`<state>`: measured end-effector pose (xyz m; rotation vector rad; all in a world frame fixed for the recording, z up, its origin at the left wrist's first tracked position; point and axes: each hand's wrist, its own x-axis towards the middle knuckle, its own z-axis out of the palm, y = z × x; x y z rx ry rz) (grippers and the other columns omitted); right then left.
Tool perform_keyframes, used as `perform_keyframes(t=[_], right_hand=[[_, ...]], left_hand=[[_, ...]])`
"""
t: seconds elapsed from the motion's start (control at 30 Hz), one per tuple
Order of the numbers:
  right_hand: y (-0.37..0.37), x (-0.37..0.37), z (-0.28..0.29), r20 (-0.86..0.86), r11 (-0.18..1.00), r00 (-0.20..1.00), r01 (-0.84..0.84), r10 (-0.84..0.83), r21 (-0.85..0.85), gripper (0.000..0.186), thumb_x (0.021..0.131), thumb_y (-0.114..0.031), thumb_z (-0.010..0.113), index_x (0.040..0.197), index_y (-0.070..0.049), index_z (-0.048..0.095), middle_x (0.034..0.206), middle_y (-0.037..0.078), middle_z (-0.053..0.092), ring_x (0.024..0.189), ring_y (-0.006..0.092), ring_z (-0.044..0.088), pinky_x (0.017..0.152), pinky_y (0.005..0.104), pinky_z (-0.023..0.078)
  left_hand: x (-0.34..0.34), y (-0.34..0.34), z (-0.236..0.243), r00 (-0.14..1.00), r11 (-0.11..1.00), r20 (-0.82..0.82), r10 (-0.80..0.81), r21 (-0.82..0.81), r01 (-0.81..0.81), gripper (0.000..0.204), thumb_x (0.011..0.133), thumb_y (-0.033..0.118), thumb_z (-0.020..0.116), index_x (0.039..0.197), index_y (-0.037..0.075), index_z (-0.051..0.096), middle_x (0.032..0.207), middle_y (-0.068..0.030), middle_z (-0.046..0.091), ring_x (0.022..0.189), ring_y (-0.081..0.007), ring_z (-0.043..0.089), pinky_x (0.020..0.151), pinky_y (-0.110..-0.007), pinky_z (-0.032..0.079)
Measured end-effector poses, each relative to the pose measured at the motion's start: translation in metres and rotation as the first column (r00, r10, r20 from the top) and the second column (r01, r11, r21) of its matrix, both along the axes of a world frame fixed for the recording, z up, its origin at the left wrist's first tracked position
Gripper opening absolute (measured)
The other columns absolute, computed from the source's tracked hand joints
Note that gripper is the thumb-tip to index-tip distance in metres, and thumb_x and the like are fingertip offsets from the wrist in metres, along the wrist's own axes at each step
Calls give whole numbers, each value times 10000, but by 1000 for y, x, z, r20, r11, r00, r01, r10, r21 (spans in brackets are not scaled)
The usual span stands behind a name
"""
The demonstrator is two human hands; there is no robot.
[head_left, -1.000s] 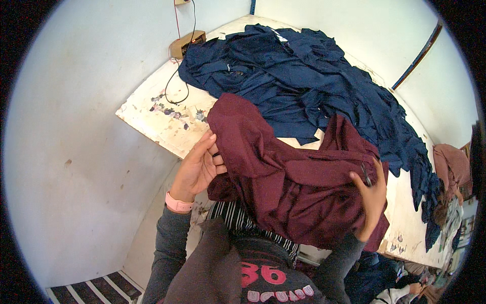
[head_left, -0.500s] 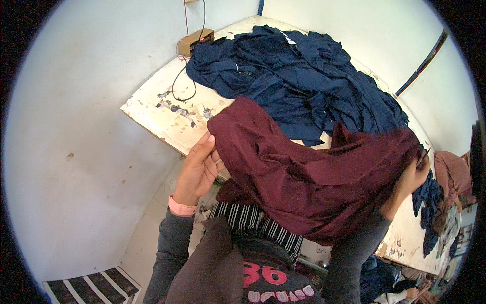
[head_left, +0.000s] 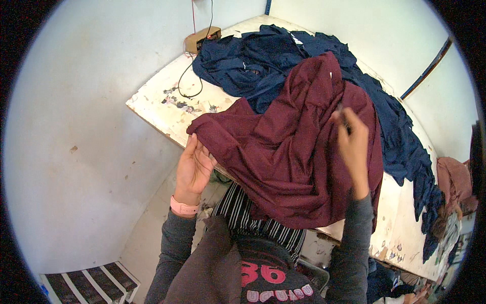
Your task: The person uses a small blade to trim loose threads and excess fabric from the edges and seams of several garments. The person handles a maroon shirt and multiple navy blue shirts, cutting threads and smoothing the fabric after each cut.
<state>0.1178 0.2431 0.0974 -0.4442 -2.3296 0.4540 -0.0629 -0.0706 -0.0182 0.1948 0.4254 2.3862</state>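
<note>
A maroon cloth garment [head_left: 298,147] spreads in loose folds over the table's near edge and partly over the dark blue cloth. At its left corner my left hand [head_left: 195,164], with a pink band on the wrist, pinches the hem between thumb and fingers. My right hand [head_left: 353,144] is curled closed above the right side of the maroon cloth. A small dark tool [head_left: 346,120] shows in its fingers; blur hides its exact kind. Whether this hand also touches the cloth I cannot tell.
A heap of dark blue cloth [head_left: 253,55] covers the back and right of the white table [head_left: 157,99]. At the back left sits a brown box [head_left: 202,39] with a looping black cable. Paint-like stains mark the tabletop. Brown cloth [head_left: 452,177] lies at the far right.
My right hand has moved left and up from the cloth's far right end. The maroon cloth now bunches up higher over the blue heap. My left hand keeps its hold, slightly lower.
</note>
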Motion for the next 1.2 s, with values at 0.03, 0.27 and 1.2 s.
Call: perform_keyframes(t=[0.03, 0.27, 1.2], right_hand=[[-2, 13, -15, -21, 999, 1000, -4, 3, -45, 172, 872, -44, 652, 1042, -25, 665, 967, 227, 683, 932, 442, 675, 791, 435, 526], [-36, 55, -45, 259, 947, 958, -32, 120, -320, 269, 831, -269, 811, 887, -51, 664, 783, 146, 677, 721, 346, 685, 645, 402, 515], [-33, 118, -101, 165, 885, 973, -71, 164, -460, 71, 866, 42, 682, 907, 44, 624, 873, 62, 628, 760, 106, 558, 671, 267, 432]], left_hand=[[-1, 8, -1, 999, 998, 13, -49, 49, 48, 363, 1127, 246, 404, 1385, 35, 549, 1370, -115, 648, 1291, -271, 606, 1097, -471, 501], [-34, -3, 4, 988, 945, -137, -69, 309, 108, 346, 1121, 167, 389, 1383, -5, 536, 1384, -144, 625, 1276, -269, 601, 1108, -455, 484], [-13, -18, 9, 433, 448, -751, -499, -651, -613, 189, 963, 214, 707, 1033, 46, 755, 1089, -61, 702, 913, -150, 646, 876, -314, 497]])
